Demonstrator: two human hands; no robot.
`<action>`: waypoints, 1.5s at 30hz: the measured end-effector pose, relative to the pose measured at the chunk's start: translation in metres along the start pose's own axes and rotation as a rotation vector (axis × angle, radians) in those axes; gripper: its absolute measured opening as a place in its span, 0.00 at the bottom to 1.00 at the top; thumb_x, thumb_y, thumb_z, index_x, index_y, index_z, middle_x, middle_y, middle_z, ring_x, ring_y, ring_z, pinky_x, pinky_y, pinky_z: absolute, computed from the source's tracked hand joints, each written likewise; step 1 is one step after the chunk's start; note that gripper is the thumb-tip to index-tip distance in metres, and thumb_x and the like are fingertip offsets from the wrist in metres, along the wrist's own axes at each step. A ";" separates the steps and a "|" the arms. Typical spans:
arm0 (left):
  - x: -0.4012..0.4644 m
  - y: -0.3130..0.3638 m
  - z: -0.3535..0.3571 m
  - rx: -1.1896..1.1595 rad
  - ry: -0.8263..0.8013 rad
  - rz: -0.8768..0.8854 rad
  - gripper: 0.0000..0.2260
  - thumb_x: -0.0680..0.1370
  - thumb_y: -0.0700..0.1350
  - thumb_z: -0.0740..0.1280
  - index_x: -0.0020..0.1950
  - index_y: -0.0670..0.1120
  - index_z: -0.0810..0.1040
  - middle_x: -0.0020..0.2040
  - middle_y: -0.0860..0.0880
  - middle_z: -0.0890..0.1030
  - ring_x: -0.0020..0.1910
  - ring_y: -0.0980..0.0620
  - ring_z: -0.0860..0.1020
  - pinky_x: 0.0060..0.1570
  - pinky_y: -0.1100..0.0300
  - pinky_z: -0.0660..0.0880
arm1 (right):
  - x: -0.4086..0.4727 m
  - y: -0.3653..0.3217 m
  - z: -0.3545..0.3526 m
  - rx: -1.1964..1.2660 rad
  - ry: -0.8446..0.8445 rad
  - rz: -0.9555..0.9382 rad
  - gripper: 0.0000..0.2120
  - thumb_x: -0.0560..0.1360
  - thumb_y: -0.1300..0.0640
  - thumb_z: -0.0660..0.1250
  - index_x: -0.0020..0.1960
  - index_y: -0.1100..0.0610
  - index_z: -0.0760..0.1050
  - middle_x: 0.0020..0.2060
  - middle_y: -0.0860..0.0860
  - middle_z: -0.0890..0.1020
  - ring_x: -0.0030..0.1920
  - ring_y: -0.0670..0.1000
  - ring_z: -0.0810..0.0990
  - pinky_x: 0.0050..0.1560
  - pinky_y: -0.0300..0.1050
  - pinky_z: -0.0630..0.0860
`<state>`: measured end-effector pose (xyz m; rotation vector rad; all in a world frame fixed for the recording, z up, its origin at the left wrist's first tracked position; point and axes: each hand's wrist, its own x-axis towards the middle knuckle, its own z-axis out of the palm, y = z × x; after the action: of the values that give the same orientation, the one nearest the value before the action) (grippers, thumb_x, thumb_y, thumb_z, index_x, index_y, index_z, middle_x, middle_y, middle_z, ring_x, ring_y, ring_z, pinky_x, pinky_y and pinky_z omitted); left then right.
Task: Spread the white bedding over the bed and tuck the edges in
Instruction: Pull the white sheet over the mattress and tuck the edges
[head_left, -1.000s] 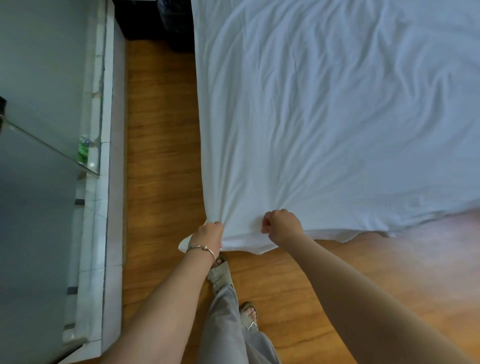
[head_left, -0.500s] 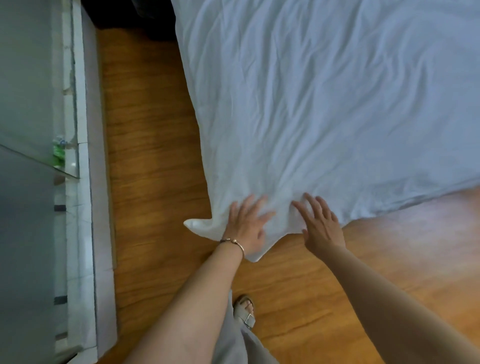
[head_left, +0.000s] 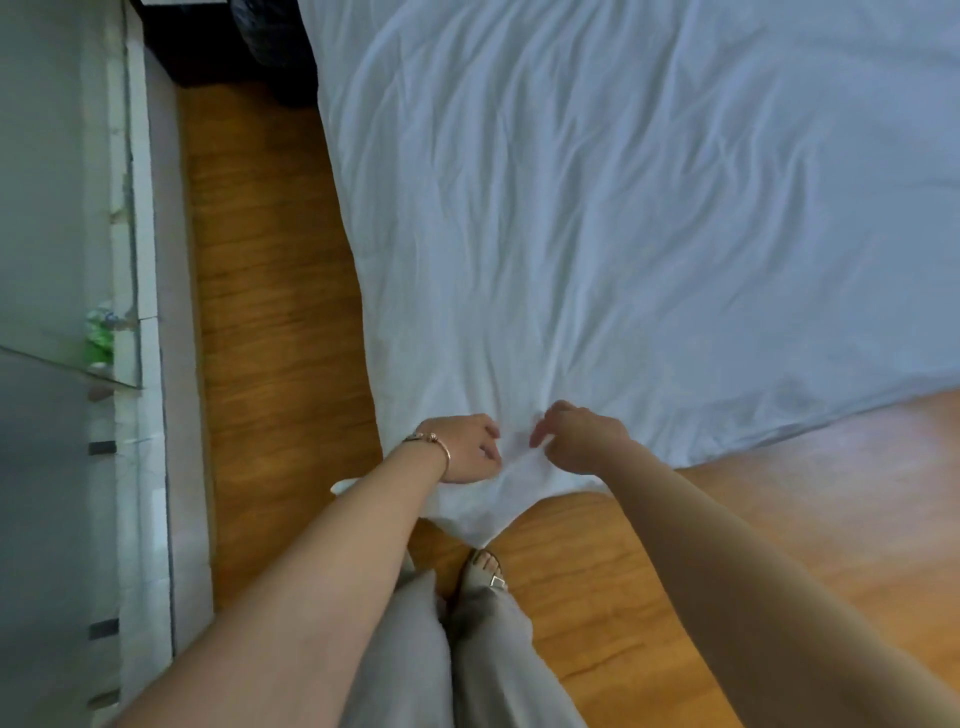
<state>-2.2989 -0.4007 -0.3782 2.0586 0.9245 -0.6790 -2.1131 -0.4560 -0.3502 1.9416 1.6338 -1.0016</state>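
The white bedding lies wrinkled across the bed and fills the upper right of the head view. Its near corner hangs down over the wooden floor, just in front of my feet. My left hand, with a bracelet on the wrist, has its fingers curled into the cloth at that corner. My right hand is beside it, pinching a fold of the same cloth between thumb and fingers. The two hands are a few centimetres apart.
A wooden floor runs in a narrow strip between the bed and a grey wall with a white ledge on the left. A dark object stands at the far end of the strip. My sandalled foot is below the corner.
One second ago both hands gripped the sheet's edge; half a second ago they lay flat with spread fingers on the corner. Now both have curled and taken hold of the cloth again.
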 end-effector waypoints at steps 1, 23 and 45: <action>-0.001 0.001 -0.012 -0.022 -0.009 -0.014 0.14 0.77 0.55 0.60 0.59 0.57 0.80 0.67 0.59 0.72 0.63 0.54 0.72 0.61 0.56 0.71 | -0.001 -0.003 -0.010 -0.005 0.027 0.003 0.19 0.78 0.56 0.57 0.65 0.41 0.73 0.67 0.46 0.70 0.67 0.51 0.67 0.60 0.50 0.71; 0.083 -0.231 -0.390 0.037 -0.046 -0.168 0.10 0.80 0.46 0.61 0.56 0.44 0.79 0.51 0.44 0.78 0.47 0.47 0.75 0.54 0.55 0.74 | 0.216 -0.181 -0.243 0.675 0.076 0.349 0.19 0.78 0.56 0.64 0.69 0.55 0.70 0.66 0.55 0.74 0.62 0.55 0.75 0.61 0.46 0.72; 0.338 -0.386 -0.824 -0.071 -0.001 -0.182 0.24 0.81 0.48 0.58 0.77 0.51 0.60 0.76 0.47 0.63 0.71 0.46 0.66 0.68 0.55 0.66 | 0.581 -0.242 -0.630 0.656 0.219 0.243 0.24 0.78 0.58 0.60 0.75 0.52 0.64 0.74 0.53 0.64 0.70 0.56 0.68 0.68 0.50 0.68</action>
<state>-2.2768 0.5679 -0.3151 1.9273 1.1291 -0.7309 -2.1510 0.4332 -0.3342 2.6788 1.2060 -1.3797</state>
